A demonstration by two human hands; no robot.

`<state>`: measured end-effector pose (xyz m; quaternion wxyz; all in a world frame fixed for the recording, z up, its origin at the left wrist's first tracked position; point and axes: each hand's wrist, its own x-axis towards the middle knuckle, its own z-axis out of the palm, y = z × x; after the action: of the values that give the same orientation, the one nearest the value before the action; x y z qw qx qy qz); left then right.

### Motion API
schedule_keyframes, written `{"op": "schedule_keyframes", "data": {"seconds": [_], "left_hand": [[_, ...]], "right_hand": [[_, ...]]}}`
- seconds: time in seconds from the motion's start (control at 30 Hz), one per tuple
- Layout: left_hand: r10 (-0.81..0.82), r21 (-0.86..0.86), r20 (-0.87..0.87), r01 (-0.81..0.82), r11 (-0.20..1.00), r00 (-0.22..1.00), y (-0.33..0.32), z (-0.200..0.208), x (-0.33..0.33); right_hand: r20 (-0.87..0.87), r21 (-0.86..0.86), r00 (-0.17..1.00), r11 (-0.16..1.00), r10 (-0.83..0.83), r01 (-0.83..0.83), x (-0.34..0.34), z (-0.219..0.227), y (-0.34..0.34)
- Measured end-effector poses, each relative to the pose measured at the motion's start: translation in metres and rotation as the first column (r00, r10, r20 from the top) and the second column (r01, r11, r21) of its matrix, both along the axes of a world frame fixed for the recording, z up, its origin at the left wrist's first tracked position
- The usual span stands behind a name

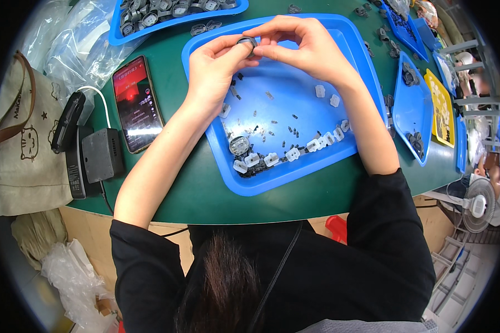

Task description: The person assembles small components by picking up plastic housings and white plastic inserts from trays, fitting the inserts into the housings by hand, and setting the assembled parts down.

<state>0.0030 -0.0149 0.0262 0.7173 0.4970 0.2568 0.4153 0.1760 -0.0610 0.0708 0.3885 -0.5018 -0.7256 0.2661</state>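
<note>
Over the far part of a blue tray point(297, 83), my two hands meet at a small dark grey, rounded plastic part point(250, 43). My left hand point(215, 65) pinches it between thumb and fingers. On its other side, the bent fingertips of my right hand point(304, 49) close on the same part; what else they may hold is hidden. Below, several translucent white plastic pieces point(293, 154) line the tray's near side among tiny black bits point(255, 168). A grey rounded housing point(239, 146) lies in the near left corner.
A phone point(138, 102) with a lit screen lies left of the tray, beside black adapters point(102, 155) and a cloth bag point(25, 139). Another blue tray point(178, 23) full of grey parts stands beyond. To the right are more blue trays point(410, 105) and a yellow tray point(439, 111).
</note>
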Motion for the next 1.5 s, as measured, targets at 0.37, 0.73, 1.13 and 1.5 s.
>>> {"op": "schedule_keyframes", "data": {"seconds": [0.37, 0.73, 1.13, 1.5], "left_hand": [[-0.047, -0.044, 0.008, 0.047, 0.998, 0.999, 0.005, -0.004, -0.002], [-0.116, -0.123, 0.134, 0.133, 0.983, 0.984, 0.001, 0.006, 0.0], [-0.151, -0.149, 0.067, 0.16, 0.976, 0.986, 0.004, 0.005, -0.002], [-0.332, -0.156, 0.166, 0.357, 0.921, 0.929, 0.008, 0.004, -0.006]], "right_hand": [[-0.007, -0.033, 1.0, 0.999, 0.014, -0.014, -0.003, 0.0, -0.001], [-0.175, -0.184, 0.984, 0.983, -0.024, -0.009, 0.009, 0.0, 0.002], [0.028, 0.073, 0.995, 0.993, 0.092, -0.094, 0.008, 0.002, 0.002], [-0.493, -0.421, 0.861, 0.9, -0.122, -0.114, 0.002, 0.003, -0.001]]}}
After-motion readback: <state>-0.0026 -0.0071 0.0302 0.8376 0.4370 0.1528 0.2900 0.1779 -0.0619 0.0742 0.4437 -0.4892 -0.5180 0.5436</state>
